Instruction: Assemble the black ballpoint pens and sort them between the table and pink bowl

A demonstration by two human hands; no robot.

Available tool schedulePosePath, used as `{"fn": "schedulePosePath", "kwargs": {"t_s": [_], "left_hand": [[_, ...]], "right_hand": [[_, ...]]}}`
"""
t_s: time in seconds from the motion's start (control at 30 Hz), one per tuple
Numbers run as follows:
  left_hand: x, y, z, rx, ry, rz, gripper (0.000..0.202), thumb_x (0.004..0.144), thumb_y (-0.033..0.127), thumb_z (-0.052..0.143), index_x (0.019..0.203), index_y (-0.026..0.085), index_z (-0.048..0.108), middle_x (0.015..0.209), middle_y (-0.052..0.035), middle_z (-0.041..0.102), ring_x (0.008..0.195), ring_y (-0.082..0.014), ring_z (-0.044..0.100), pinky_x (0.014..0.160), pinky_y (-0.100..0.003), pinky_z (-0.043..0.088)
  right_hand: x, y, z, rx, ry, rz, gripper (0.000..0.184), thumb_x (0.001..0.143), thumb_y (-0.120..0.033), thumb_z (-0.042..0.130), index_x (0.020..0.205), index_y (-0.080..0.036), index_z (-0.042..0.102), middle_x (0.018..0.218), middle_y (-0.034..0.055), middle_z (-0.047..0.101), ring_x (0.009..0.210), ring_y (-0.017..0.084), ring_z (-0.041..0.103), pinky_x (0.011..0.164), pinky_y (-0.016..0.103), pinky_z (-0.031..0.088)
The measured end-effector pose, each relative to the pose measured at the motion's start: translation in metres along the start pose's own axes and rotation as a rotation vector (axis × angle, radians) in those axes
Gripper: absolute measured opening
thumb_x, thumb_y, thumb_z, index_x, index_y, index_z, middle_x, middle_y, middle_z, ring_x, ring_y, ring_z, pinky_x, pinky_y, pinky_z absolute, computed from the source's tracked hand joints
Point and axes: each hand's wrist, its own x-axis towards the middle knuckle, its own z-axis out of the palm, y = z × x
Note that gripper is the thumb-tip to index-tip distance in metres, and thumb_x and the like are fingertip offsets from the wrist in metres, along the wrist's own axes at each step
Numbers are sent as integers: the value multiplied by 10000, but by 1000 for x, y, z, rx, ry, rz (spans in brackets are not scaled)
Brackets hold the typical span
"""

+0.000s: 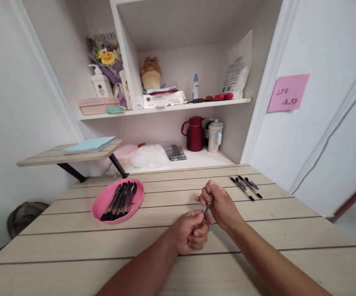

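Observation:
Above the middle of the table, my left hand and my right hand meet around a slim pen. The fingers of my left hand are curled round its lower part. Higher up, my right hand pinches the other end, and most of the pen is hidden by fingers. To the left, a pink tray holds several black pens lying side by side. Beyond my right hand, a few pens and a short dark pen part lie on the wood.
Slatted table under both forearms. A small raised stand with blue paper rises at the back left. Behind, shelves carry a red jug, a pale cup and a white plastic bag. A pink note sticks to the wall.

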Motion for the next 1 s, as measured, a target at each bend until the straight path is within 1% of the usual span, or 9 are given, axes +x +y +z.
{"fn": "schedulePosePath", "kwargs": {"t_s": [0.1,0.27,0.47,0.5,0.6,0.67,0.73,0.87,1.0], "left_hand": [[2,-2,3,12,40,35,191,808,377,483,812,187,504,442,88,267,295,-22,134,321,-147,41],[7,-7,7,44,146,97,204,781,384,521,763,190,461,427,97,283,274,-12,150,312,-138,58],[17,-17,8,186,303,152,277,766,459,486,865,201,473,458,92,389,273,-9,172,317,-136,115],[19,-17,9,229,336,179,284,759,460,485,863,196,482,480,82,417,280,-14,211,319,-142,153],[23,-11,15,459,477,261,285,725,417,507,834,157,549,545,45,465,370,-42,371,393,-178,307],[19,2,16,757,660,270,261,715,366,513,801,137,601,539,37,461,427,-53,403,453,-190,340],[7,23,14,1034,850,243,232,705,325,517,768,136,636,521,34,468,442,-61,399,462,-192,324],[-49,81,-2,1241,1118,225,138,663,258,548,667,149,632,520,21,504,521,-98,465,500,-199,319],[-118,129,-24,1406,1405,128,122,672,212,513,652,155,619,592,-26,593,619,-142,537,553,-217,341]], "right_hand": [[-3,1,5,-68,63,-27,381,771,-519,466,552,-217,391,471,-57,356,464,98,413,651,295,457],[-3,4,3,-114,105,-14,396,775,-535,445,549,-218,371,460,-46,358,486,107,450,500,241,431],[4,8,-11,-83,66,167,365,720,-560,502,636,-214,420,519,-28,442,578,154,560,281,148,195],[7,9,-14,-77,67,181,350,717,-559,507,689,-213,457,563,-17,495,590,156,570,279,147,210],[15,11,-26,-114,149,151,383,725,-554,502,883,-207,526,745,30,616,637,153,595,393,200,402],[17,11,-35,-193,239,109,411,736,-554,482,934,-199,537,786,44,633,629,142,597,521,248,468],[13,10,-47,-327,255,114,433,748,-566,445,932,-187,547,775,50,633,588,136,584,553,269,466],[-9,8,-77,-821,34,158,441,764,-566,398,771,-165,580,686,43,613,501,128,517,497,262,400],[-28,13,-99,-1179,-135,80,411,791,-539,349,645,-199,528,564,-5,547,519,141,491,542,261,381]]}}
